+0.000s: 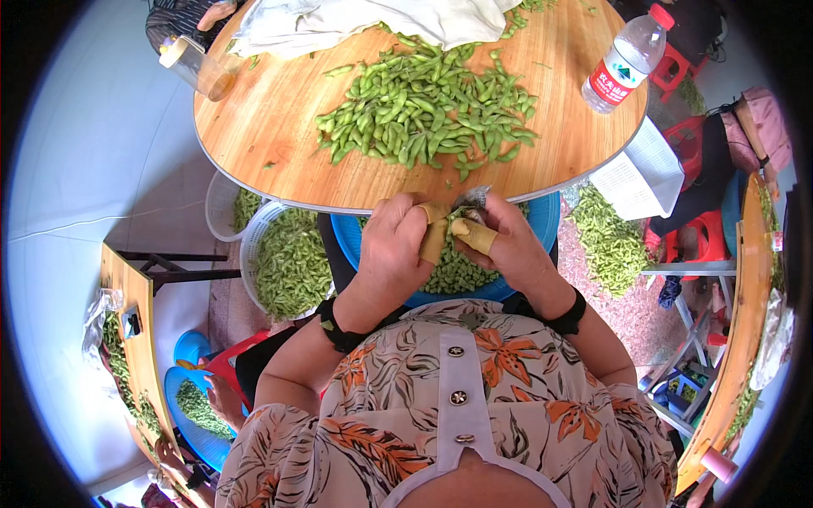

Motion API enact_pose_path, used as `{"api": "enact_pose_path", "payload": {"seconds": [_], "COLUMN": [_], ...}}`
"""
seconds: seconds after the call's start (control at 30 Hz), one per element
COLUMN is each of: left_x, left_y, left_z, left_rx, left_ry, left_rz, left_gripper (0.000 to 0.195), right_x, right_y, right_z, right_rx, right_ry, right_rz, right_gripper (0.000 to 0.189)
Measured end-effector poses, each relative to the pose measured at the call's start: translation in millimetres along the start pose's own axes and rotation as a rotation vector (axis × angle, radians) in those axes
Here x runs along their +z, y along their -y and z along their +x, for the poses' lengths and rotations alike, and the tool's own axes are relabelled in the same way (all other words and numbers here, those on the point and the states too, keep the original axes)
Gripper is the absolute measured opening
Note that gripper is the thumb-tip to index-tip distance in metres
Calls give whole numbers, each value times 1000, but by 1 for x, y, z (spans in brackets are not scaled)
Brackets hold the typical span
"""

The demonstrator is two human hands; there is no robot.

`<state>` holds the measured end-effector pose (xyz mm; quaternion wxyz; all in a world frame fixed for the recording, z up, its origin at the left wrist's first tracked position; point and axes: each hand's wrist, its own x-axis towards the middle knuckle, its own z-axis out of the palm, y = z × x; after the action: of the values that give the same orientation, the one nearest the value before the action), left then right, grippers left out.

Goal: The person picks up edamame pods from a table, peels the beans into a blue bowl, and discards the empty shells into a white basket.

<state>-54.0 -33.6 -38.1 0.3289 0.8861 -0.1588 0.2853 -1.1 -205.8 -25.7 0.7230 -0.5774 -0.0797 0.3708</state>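
My left hand (399,235) and my right hand (508,244) meet at the near edge of the round wooden table (286,171). Yellowish covers wrap some of the fingers on both. Between the fingertips is a green soybean pod (456,219), partly hidden, and something silvery shows at the right fingers. Below the hands a blue plastic basin (346,236) in front of my body contains shelled green soybeans (460,272). A pile of soybean pods (425,108) lies on the table just beyond the hands.
A white cloth (375,19), a plastic water bottle (625,63) and a clear cup (203,70) are on the table. A white basket of pods (292,260) stands at lower left. Pods (606,241) and a white crate (641,171) are at right. Other people sit around.
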Motion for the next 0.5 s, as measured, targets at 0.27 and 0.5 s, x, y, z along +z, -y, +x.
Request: {"api": "enact_pose_path", "payload": {"seconds": [0.27,0.5], "left_x": [10,0], "left_y": [-9,-3], "left_z": [-3,-5], "left_rx": [-25,-73], "left_ry": [-98,-47], "left_rz": [27,-8], "left_gripper": [24,25], "right_x": [2,2], "right_y": [-21,-5], "right_z": [7,2], "right_rx": [-185,-36], "right_ry": [-87,52], "right_rz": [-140,183], "right_gripper": [14,7]}}
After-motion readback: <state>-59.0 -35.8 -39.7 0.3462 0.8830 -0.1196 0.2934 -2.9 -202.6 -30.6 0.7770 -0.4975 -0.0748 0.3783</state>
